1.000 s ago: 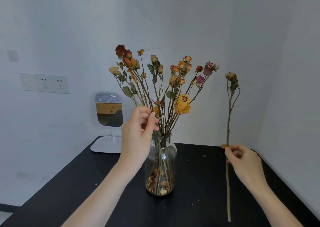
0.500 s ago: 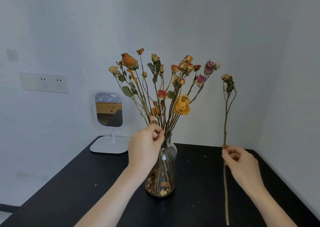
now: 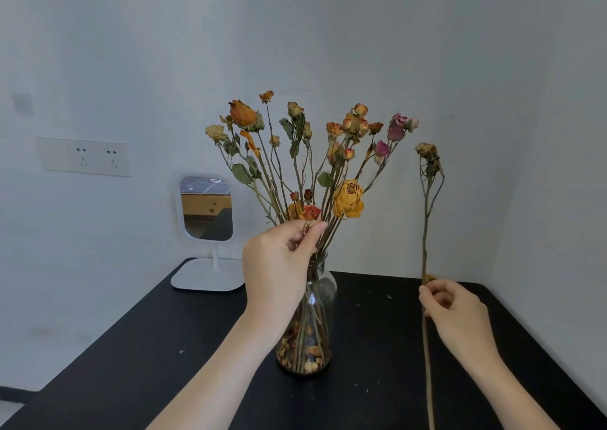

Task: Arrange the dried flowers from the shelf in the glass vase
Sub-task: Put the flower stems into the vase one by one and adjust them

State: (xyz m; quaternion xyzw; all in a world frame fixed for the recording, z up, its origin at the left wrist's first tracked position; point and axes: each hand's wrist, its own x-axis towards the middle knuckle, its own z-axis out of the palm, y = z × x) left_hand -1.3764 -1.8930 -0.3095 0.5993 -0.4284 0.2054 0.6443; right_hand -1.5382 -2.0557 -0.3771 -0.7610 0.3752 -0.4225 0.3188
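right hand (image 3: 456, 311) is nearest me, fingers pinching a long thin dried rose stem (image 3: 425, 232) partway up, upright over the black surface (image 3: 131, 364), apart from the rest. left hand (image 3: 279, 265) pinches stems of the bunch of dried roses (image 3: 348, 199) just above the clear glass vase (image 3: 308, 347) mouth. looks brittle and featherweight, so i'd hold the woody stems, never the heads. white stand mirror (image 3: 207, 208) at the back.

a single wide-angle view, worn on the head, looks forward and a little down across the black table (image 3: 131, 364) toward the corner of the white walls (image 3: 328, 35), close to the centred glass vase (image 3: 315, 341), with the left hand (image 3: 279, 265) and right hand (image 3: 456, 311) reaching in from the bottom edge.
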